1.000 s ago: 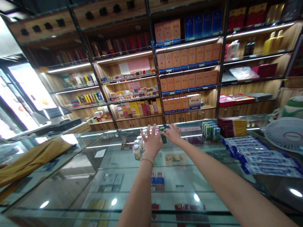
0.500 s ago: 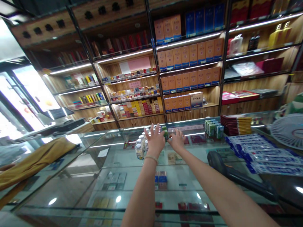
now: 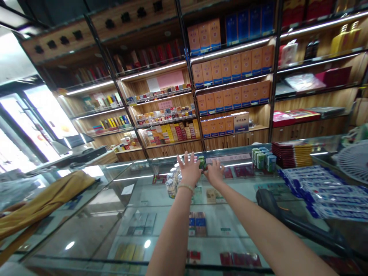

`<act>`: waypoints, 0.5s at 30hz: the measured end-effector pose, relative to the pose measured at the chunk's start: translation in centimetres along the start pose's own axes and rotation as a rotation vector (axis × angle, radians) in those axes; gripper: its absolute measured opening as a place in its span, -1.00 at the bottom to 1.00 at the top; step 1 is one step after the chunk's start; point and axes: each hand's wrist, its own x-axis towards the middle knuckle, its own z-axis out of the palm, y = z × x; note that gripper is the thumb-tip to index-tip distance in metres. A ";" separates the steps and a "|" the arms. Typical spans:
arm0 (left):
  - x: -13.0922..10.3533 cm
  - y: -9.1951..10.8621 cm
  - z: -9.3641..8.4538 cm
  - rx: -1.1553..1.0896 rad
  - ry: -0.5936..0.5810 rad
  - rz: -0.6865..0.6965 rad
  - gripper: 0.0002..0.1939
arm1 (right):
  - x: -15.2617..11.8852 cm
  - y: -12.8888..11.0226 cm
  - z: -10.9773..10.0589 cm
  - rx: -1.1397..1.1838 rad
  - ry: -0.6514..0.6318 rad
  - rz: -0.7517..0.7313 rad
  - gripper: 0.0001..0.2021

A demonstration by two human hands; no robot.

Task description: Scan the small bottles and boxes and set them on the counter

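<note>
My left hand is over the glass counter with its fingers spread, its thumb beside a small green container. On the container's other side is my right hand, its fingers curled and its thumb and forefinger at the container's lower edge. Part of the container is hidden by the two hands. Several small clear bottles with white caps stand in a cluster to the left of my left hand and partly behind it.
Green and blue containers stand in rows at right, beside stacked dark red packets. Blue-white packages, a black handheld scanner and a white fan are nearer right. Mustard cloth lies left. Stocked shelves rise behind.
The view has shifted slightly, so the counter sits a little lower and further right. Both hands stay around the green container, with my right fingers slightly more bunched.
</note>
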 end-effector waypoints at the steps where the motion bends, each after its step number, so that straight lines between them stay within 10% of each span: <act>1: 0.1 0.0 0.0 0.005 -0.008 0.004 -0.61 | 0.0 -0.1 0.0 -0.002 0.004 -0.002 -0.80; 15: 0.7 -0.2 0.4 -0.007 -0.030 0.018 -0.55 | 0.9 0.5 1.2 0.000 0.011 0.014 -0.79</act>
